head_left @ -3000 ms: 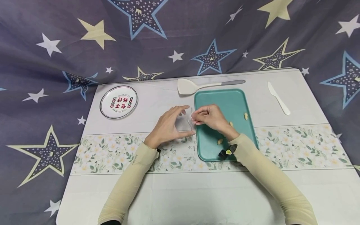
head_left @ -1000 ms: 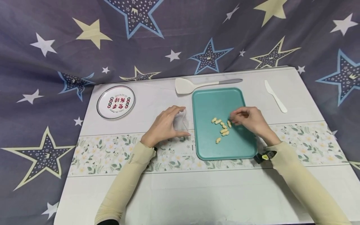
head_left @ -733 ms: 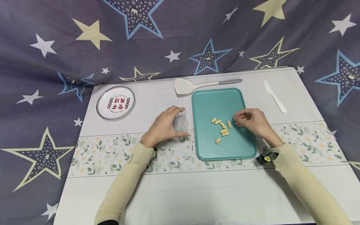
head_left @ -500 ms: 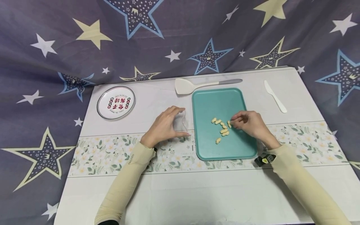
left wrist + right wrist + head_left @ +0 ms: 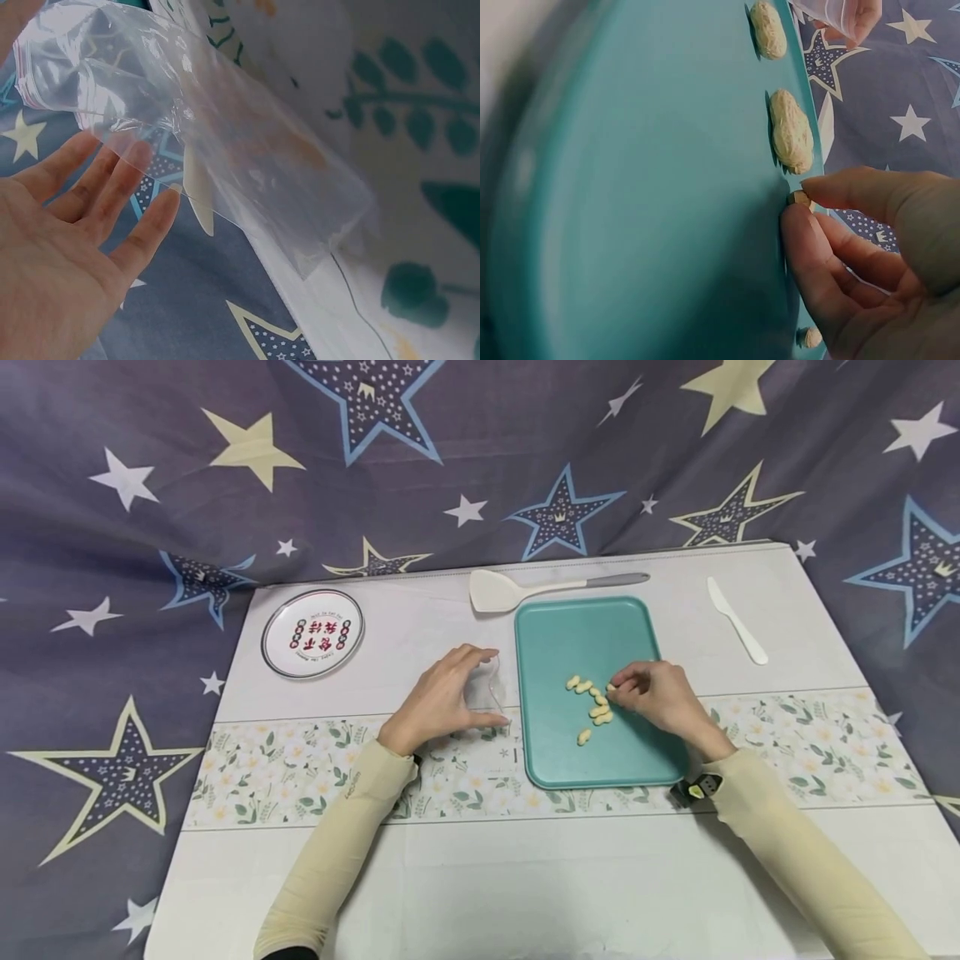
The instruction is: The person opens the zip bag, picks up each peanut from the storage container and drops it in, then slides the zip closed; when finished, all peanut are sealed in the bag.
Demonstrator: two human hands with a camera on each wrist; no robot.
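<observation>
A clear plastic zip bag point(image 5: 225, 142) hangs at my left hand point(image 5: 442, 697), whose thumb and fingers hold its mouth spread apart, facing the tray. The bag's body in the left wrist view looks flat, with reflections on it. Over the right half of the teal tray point(image 5: 555, 635), my right hand point(image 5: 660, 693) pinches a peanut point(image 5: 801, 198) between thumb and fingertip. Most of that peanut is hidden by the fingers. Several other unshelled peanuts point(image 5: 598, 702) lie on the tray just left of this hand, and one peanut point(image 5: 584, 737) lies apart, nearer the front.
Behind the tray lies a white spatula point(image 5: 498, 592) with a grey handle. A white plastic knife point(image 5: 738, 622) is at the back right, and a round printed plate point(image 5: 281, 647) at the back left. A star-patterned cloth point(image 5: 420, 510) hangs behind the table.
My right hand has gone from the bag's mouth to the right side of the tray, then slightly left onto a peanut, which it now pinches. The left hand stays in place with the bag.
</observation>
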